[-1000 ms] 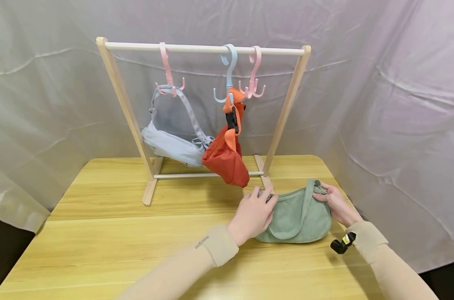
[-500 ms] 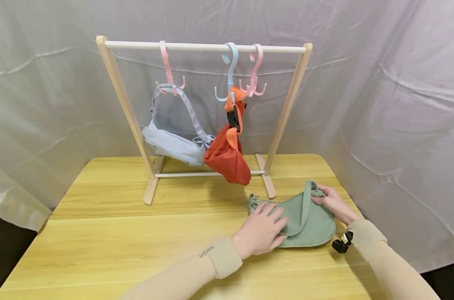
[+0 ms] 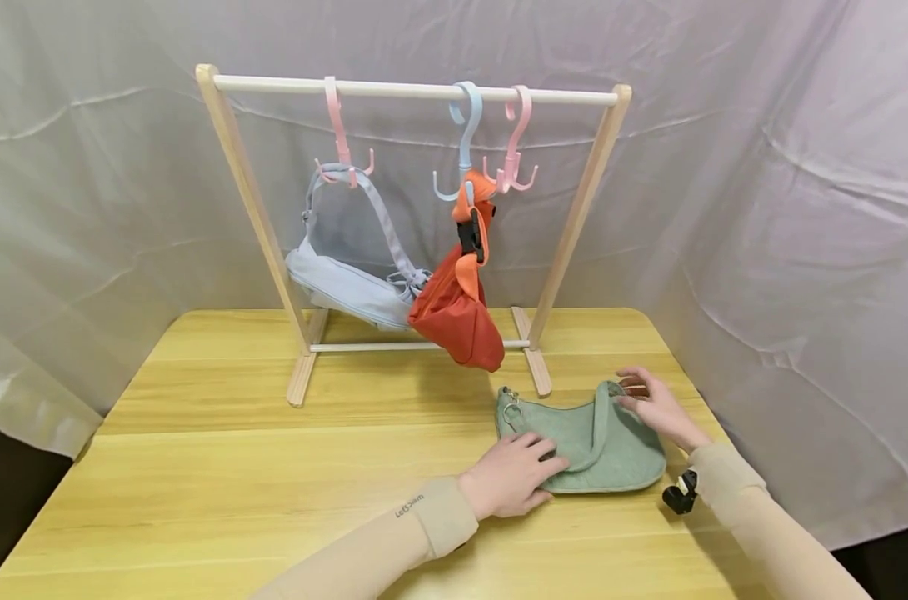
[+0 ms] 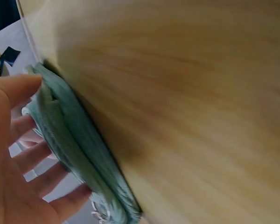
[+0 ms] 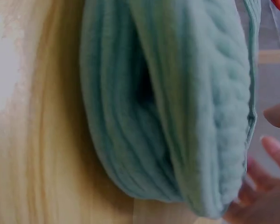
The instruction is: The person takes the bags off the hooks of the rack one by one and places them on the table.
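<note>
A sage-green shoulder bag (image 3: pixel 630 458) lies on its side on the table, its strap looped across the front and a metal ring (image 3: pixel 512 410) at its left end. My left hand (image 3: pixel 508 479) rests over the lower left part with fingers spread; in the left wrist view its fingers (image 4: pixel 49 179) lie along the bag (image 4: pixel 77 135). At the upper right corner, beside the top of the strap, is my right hand (image 3: pixel 658 410), fingers loosely bent. From the right wrist, thumb and fingers (image 5: pixel 275 151) are apart at the edge of the bag (image 5: pixel 214 102).
Behind stands a wooden rack (image 3: pixel 596 179) with a white rail (image 3: pixel 401 87). A pale blue bag (image 3: pixel 349 287) hangs from a pink hook (image 3: pixel 337 125), a red waist bag (image 3: pixel 457 312) from a blue hook (image 3: pixel 469 125). Another pink hook (image 3: pixel 517 133) bears no bag.
The green bag has settled flatter, and the top of its strap has dropped. My left hand has moved from its upper left end to the lower front. My right hand's fingers have loosened from the strap.
</note>
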Demonstrator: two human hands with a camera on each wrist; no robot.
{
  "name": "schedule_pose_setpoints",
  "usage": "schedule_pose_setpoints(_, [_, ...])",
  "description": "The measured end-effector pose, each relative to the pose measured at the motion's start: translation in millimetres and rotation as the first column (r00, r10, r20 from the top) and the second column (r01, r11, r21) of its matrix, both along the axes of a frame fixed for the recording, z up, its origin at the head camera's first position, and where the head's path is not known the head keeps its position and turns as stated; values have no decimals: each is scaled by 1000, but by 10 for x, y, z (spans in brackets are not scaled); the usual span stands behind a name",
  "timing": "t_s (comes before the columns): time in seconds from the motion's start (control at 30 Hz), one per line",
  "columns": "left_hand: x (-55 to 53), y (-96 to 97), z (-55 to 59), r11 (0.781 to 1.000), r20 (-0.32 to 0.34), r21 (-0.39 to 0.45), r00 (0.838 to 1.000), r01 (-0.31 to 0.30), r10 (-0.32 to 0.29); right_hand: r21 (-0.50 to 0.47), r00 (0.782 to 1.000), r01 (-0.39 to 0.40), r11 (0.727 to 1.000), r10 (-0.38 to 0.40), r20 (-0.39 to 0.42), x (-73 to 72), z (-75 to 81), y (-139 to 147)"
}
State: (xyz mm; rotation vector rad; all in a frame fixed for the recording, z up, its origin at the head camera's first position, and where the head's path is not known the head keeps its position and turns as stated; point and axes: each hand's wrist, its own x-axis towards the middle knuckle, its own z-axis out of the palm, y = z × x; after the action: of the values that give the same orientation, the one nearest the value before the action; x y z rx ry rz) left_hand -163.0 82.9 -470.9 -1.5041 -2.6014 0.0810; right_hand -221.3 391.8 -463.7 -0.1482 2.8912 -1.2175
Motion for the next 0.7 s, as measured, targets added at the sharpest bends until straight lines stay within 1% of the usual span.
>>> schedule_pose_setpoints(0.07, [-20, -12, -26, 1000, -14, 18, 1000, 21, -21, 43, 999, 27, 999, -28, 31, 28, 15, -30])
schedule_pose_setpoints(0.13, [-37, -16, -43, 999, -9, 34, 999, 36, -36, 106, 997, 57, 993, -63, 51, 47, 12, -51])
schedule_pose_setpoints(0.2, [-57, -11, -56, 998, 11, 46, 999, 51, -52, 176, 994, 74, 982, -86, 64, 58, 1, -56])
schedule_pose_setpoints(0.27, [-71, -4, -50, 997, 44, 40, 997, 59, -61, 227, 993, 77, 971, -94, 65, 67, -24, -60])
schedule_pose_setpoints(0.37, [-99, 14, -39, 997, 80, 29, 994, 72, -74, 241, 993, 69, 968, -90, 81, 77, -52, -42])
schedule_pose_setpoints(0.53, [-129, 54, 0, 998, 154, 23, 986, 64, -67, 220, 990, 49, 974, -76, 116, 85, -63, 28])
schedule_pose_setpoints(0.6, [-135, 74, 14, 998, 189, 22, 980, 54, -57, 229, 992, 33, 973, -61, 113, 86, -61, 49])
schedule_pose_setpoints(0.7, [-146, 102, 42, 999, 225, 16, 974, 39, -42, 263, 995, -4, 965, -23, 99, 78, -58, 60])
